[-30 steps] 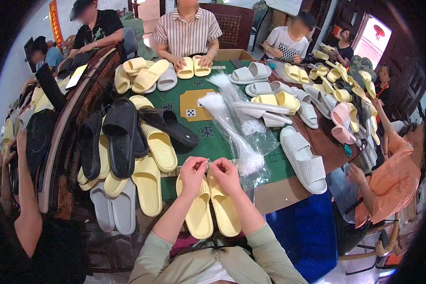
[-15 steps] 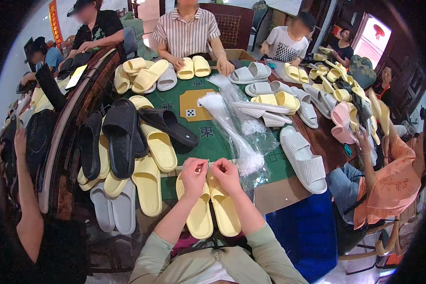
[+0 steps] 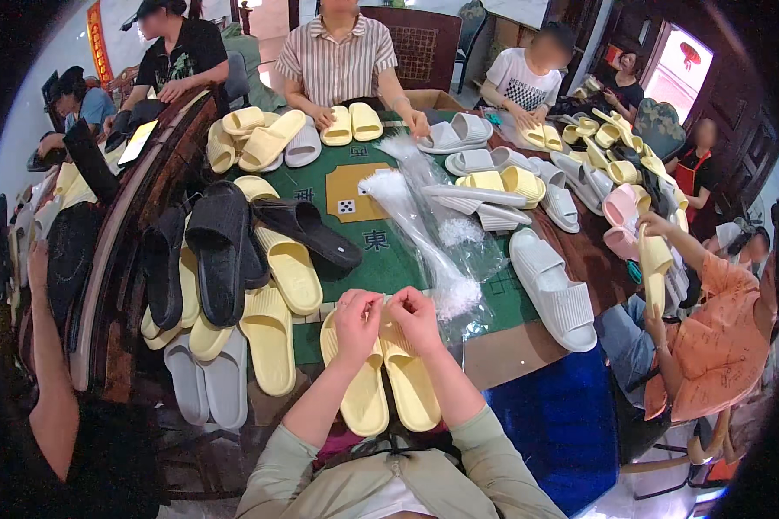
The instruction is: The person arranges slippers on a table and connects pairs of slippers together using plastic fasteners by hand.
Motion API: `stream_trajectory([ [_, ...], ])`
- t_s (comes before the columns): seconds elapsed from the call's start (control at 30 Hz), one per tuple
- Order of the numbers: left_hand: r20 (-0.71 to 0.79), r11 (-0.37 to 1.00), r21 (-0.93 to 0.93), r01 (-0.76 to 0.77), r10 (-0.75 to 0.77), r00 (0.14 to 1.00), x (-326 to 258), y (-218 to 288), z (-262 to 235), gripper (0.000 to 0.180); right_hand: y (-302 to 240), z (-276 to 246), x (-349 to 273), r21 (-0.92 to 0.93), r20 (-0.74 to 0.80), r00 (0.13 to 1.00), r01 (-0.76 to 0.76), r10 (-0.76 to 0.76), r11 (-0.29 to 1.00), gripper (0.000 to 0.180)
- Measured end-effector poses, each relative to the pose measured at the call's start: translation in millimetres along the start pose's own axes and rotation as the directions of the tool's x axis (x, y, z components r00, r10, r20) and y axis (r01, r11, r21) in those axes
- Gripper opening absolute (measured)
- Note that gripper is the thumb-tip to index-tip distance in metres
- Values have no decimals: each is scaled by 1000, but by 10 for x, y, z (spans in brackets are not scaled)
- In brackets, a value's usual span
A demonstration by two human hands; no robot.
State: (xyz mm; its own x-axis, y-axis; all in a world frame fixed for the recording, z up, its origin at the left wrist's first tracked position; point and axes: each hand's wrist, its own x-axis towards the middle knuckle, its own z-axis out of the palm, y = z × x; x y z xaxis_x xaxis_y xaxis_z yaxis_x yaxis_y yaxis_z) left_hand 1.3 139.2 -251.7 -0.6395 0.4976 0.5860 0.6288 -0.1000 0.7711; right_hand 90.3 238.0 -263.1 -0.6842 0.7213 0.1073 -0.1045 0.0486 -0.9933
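Note:
A pair of yellow slippers [image 3: 365, 402] lies at the near table edge, toes away from me. Over their straps, my left hand [image 3: 357, 325] and my right hand [image 3: 415, 320] meet with thumbs and forefingers pinched together. Something tiny and pale seems to be between the fingertips, too small to name. Just beyond my right hand stretches a bundle of thin white strands [image 3: 446, 281] in clear plastic bags [image 3: 498, 259]. Close to my left hand lie more yellow slippers [image 3: 268, 342] and black slippers [image 3: 216, 259], partly stacked. To the right rests a large light grey slipper [image 3: 552, 290].
Grey slippers [image 3: 225, 381] overhang the near left edge. The green table mat [image 3: 342, 259] bears more yellow and grey slippers toward its far side. Across from me sits a person in a striped shirt [image 3: 342, 56]. A co-worker in an orange top [image 3: 718, 333] is close on the right.
My hands stay almost in place, still pinched over the yellow slippers. On the right, the co-worker in orange now holds up a yellow slipper. The person in the white shirt has lowered an arm.

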Motion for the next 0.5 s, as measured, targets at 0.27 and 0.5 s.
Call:
stream_trajectory([
  [0.27,235,833,-315,455,-396,888,73,-144,-73,14,-9,-4,-12,-43,43,999,20,-18,999,6],
  [0.5,266,777,-353,521,-451,852,48,-232,-58,11,-37,29,-33,-30,24,999,29,-28,999,7],
])
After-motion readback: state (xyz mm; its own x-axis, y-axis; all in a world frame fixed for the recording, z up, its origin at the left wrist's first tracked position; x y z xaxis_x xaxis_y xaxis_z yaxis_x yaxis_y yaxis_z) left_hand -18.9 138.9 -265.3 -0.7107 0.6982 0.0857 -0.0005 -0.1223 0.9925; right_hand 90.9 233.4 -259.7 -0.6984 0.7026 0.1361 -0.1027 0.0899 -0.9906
